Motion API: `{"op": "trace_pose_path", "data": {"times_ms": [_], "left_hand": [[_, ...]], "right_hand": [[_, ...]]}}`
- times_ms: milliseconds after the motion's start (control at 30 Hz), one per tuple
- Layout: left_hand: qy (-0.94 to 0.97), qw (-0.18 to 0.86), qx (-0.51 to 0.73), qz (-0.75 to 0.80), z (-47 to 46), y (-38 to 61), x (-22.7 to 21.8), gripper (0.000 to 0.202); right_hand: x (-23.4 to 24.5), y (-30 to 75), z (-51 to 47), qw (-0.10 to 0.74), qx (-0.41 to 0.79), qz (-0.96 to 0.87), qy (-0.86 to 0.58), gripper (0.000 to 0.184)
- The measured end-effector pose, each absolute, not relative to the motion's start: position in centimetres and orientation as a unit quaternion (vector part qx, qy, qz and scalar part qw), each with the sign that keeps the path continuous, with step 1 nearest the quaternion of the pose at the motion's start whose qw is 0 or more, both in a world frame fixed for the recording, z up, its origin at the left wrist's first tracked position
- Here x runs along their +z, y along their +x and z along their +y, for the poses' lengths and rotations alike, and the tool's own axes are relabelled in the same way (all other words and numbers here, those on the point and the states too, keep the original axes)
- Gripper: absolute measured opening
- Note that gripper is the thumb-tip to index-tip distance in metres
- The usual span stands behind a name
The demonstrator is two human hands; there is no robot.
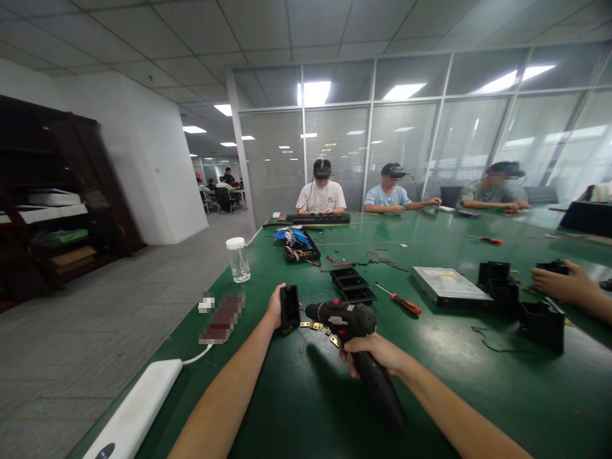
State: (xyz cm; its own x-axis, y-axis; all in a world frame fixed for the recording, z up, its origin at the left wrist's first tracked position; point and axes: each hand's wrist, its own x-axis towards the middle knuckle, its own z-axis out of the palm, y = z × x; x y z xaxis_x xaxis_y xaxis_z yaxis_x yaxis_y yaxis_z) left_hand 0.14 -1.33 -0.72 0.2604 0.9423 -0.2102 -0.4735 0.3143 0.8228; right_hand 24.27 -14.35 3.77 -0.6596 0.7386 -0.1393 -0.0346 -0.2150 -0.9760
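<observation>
My left hand [276, 307] grips a small open black plastic box [289, 308], held on its side with its hollow facing me. In my right hand [373, 352] is a black cordless drill [342, 319], its chuck pointing left at the box. The drill's tip ends close to the box's right side; whether they touch I cannot tell. Several small brass-coloured metal plates [315, 326] lie on the green table between the box and the drill. Just beyond the drill sits a black tray with compartments [352, 285]. A screwdriver [405, 304] with an orange and black handle lies to its right.
A clear jar [238, 260] with a white lid and a white power strip [136, 408] stand along the left table edge. An optical drive [450, 285] and black housings [541, 324] are at right, near another person's hand [567, 284]. Several people sit across the table.
</observation>
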Motion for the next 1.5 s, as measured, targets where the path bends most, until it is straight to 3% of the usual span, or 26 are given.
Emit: {"op": "trace_pose_path", "data": {"times_ms": [1500], "left_hand": [[0.315,0.725,0.488,0.372,-1.91,0.37,-0.02,0.043]], "right_hand": [[3.75,24.01,-14.47,0.267,0.695,-0.589,-0.314,0.016]]}}
